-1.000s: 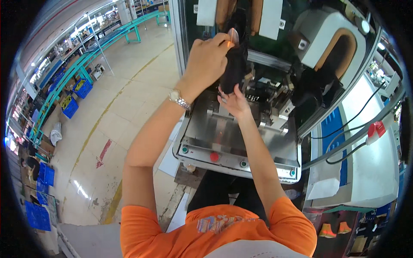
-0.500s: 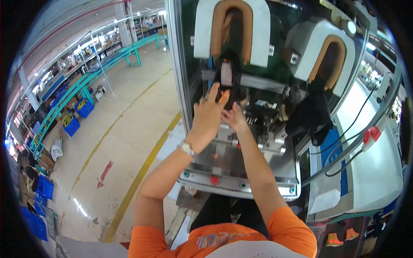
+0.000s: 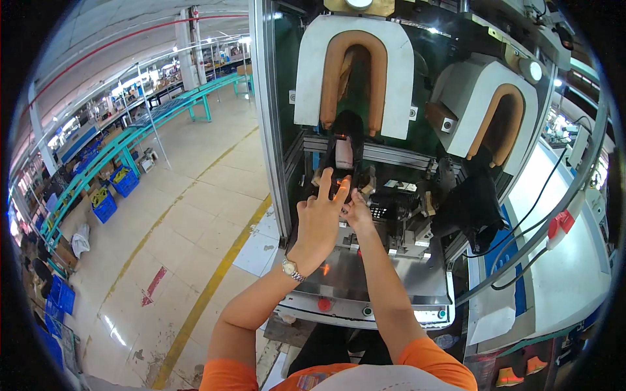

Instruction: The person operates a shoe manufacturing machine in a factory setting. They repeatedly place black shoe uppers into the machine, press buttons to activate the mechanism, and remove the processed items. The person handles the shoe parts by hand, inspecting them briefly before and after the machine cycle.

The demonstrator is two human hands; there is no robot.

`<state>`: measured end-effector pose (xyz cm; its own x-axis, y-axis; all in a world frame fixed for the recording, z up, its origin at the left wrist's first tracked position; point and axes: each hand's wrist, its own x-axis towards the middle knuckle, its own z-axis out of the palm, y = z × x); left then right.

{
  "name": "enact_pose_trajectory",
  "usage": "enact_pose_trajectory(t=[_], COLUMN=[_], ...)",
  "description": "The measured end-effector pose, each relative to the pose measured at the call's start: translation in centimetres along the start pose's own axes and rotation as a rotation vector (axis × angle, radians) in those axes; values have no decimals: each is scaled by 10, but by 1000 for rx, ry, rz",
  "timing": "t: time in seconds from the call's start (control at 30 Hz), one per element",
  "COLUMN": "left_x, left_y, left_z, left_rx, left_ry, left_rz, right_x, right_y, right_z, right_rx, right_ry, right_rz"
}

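Reaching up into the machine, the person has both hands on a black shoe upper [image 3: 344, 153] mounted on the left station. A second ago the shoe was gripped in front of the chest, over the steel plate; now it sits higher and farther in, just below the left orange U-shaped pad in its white block [image 3: 353, 78], so it appears seated on its support and the hands look to be settling it, not carrying it. The left hand [image 3: 321, 218] lies against the shoe's near end with fingers spread wide and straight, pressing, not clasping. The right hand [image 3: 355, 208] touches the near right side; whether it pinches the material cannot be told. The shoe's long axis runs near to far, its far end pointing up into the arch of the pad. To the right, a second black upper [image 3: 473, 202] hangs below the other U-shaped pad [image 3: 499, 117]. Near the person, the shiny steel plate [image 3: 385, 280] carries a red button [image 3: 324, 304].
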<state>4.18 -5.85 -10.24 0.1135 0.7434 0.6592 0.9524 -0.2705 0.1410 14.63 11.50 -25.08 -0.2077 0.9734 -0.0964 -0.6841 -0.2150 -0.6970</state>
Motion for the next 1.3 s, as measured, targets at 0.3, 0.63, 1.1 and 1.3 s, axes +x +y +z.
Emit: enact_pose_trajectory(t=[0.3,0.63,1.1,1.3], left_x=[-1,-51,-291,-290], left_y=[5,-37,-144,-150], left_z=[0,16,159,165], left_rx=[-33,-416,-1101,-954], left_ry=[-33,270,-192,-154], left_rz=[-45,35,-1335,-1375], right_x=[2,-103,-299,-326], right_y=[2,-30,-253,-252], right_z=[-5,-9,0,5], right_rx=[53,-516,-1735,-1724], right_ry=[-65,28,377,493], right_rz=[32,-276,-1374,-1698])
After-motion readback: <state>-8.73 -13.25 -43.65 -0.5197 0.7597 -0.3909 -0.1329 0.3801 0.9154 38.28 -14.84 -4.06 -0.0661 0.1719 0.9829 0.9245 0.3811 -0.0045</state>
